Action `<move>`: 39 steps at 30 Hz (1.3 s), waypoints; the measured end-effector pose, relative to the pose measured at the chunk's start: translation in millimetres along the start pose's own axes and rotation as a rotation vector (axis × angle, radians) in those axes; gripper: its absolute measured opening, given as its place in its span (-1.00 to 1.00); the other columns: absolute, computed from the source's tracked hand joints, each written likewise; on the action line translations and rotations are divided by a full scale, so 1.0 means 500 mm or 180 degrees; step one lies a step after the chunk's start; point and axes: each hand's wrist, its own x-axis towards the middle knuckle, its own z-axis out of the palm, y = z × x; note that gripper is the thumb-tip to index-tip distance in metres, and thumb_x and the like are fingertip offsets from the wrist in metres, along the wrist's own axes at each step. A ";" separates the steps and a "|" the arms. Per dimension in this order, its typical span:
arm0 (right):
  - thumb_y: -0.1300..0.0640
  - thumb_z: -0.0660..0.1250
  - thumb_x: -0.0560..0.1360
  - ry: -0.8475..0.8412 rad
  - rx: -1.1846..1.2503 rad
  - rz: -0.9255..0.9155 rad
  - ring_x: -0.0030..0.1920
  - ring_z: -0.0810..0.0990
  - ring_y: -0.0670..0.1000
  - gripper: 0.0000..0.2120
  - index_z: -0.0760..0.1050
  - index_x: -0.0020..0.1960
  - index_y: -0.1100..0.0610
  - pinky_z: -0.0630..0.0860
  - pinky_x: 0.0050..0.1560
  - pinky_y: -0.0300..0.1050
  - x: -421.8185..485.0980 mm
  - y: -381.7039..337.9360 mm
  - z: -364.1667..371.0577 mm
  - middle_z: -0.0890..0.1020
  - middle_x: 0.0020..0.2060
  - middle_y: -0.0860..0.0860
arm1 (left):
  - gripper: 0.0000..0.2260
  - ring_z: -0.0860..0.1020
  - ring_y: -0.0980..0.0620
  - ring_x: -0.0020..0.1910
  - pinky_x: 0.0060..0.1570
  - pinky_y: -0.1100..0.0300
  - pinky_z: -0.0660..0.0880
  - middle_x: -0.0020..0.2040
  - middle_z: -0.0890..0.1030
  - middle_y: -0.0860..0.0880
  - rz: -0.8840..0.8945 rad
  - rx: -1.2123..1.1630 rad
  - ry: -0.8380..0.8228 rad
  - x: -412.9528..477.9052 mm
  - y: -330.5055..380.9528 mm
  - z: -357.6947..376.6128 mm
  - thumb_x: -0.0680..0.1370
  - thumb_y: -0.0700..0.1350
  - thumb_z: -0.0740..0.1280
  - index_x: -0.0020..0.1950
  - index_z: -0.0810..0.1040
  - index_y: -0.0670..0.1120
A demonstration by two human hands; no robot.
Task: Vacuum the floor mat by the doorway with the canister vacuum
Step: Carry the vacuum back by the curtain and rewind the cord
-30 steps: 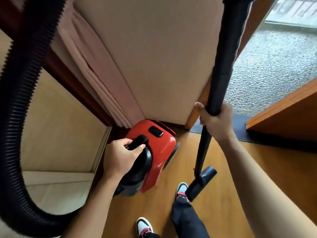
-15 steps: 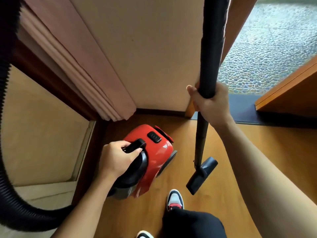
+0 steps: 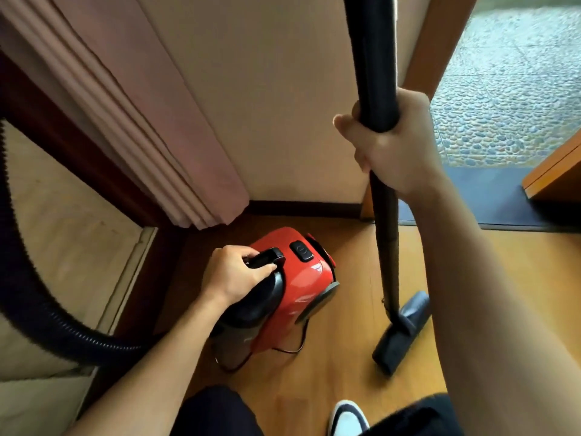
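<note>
A red and black canister vacuum (image 3: 301, 287) is low over the wooden floor near the wall corner. My left hand (image 3: 234, 273) is closed around its black carry handle. My right hand (image 3: 393, 143) grips the upright black wand (image 3: 374, 58). The wand's black floor nozzle (image 3: 402, 332) touches the wood beside the canister. A ribbed black hose (image 3: 19, 278) loops round at the left. A dark floor mat (image 3: 490, 199) lies in the doorway at the right, mostly behind my right arm.
Pink curtain folds (image 3: 151, 121) hang down to the floor left of the canister. A thin black cord (image 3: 292, 349) trails under the vacuum. An orange wooden door edge (image 3: 553, 171) juts in at the right, with a pebbled floor (image 3: 509, 89) outside. My shoe (image 3: 347, 418) is at the bottom.
The canister has come away from the curtain corner and down toward the floor. The nozzle has dropped onto the wood. My view has tilted lower, and my feet have shifted.
</note>
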 end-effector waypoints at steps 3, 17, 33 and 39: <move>0.24 0.46 0.49 0.0064 0.0093 -0.0049 -0.46 0.45 0.37 -0.69 0.41 -0.17 0.45 0.43 -0.50 0.15 0.002 0.001 0.016 0.42 -0.39 0.39 | -0.84 0.64 0.17 -0.27 -0.25 0.18 0.52 -0.30 0.69 0.13 0.0119 -0.0047 0.0007 0.024 -0.026 0.033 0.34 0.08 0.59 -0.20 0.73 0.04; 0.12 0.52 0.48 0.0143 -0.0089 -0.0238 -0.48 0.52 0.26 -0.58 0.41 -0.16 0.45 0.50 -0.47 0.17 -0.005 0.031 0.049 0.48 -0.37 0.35 | -0.78 0.66 0.16 -0.19 -0.16 0.17 0.57 -0.21 0.73 0.10 0.0379 0.0373 -0.0393 0.129 -0.073 0.070 0.33 0.13 0.58 -0.12 0.75 0.05; 0.02 0.48 0.44 0.0082 -0.0290 -0.0343 -0.33 0.50 0.44 -0.50 0.40 -0.13 0.47 0.47 -0.43 0.17 0.007 0.046 0.088 0.47 -0.29 0.43 | -0.68 0.65 0.06 0.02 0.04 0.04 0.59 0.03 0.71 0.11 0.0571 0.1211 -0.1008 0.191 -0.128 0.055 0.41 0.19 0.50 0.11 0.70 0.12; -0.01 0.48 0.45 -0.0027 -0.0378 -0.0281 -0.33 0.52 0.43 -0.50 0.43 -0.10 0.45 0.48 -0.41 0.22 -0.001 0.046 0.104 0.50 -0.27 0.43 | -0.63 0.60 0.01 0.03 0.04 0.03 0.54 0.01 0.64 0.06 0.0680 0.0957 -0.0724 0.175 -0.163 0.071 0.44 0.23 0.48 0.12 0.67 0.04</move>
